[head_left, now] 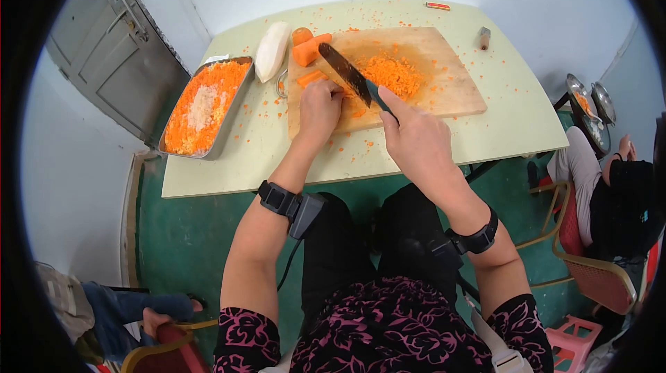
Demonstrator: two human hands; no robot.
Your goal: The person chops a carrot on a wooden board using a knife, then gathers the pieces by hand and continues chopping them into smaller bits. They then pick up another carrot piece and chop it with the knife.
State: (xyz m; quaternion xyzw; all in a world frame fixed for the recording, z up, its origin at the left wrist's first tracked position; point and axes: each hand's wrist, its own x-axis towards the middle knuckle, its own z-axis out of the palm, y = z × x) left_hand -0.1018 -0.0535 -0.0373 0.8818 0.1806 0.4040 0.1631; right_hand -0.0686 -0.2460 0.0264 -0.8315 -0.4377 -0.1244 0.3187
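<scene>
My right hand is closed around the dark handle of a kitchen knife. Its blade, specked with orange bits, points up and left over the wooden cutting board. Close to the blade's lower side, my left hand has its fingers curled down on a piece of carrot, part of which is hidden beneath them. Finely chopped carrot lies heaped right of the blade. Larger peeled carrots rest at the board's upper left corner.
Left of the board, a metal tray holds chopped carrot with a pale heap on top. A peeled white radish lies behind it. Carrot bits dot the table. Seated people are at both sides; pans stand at right.
</scene>
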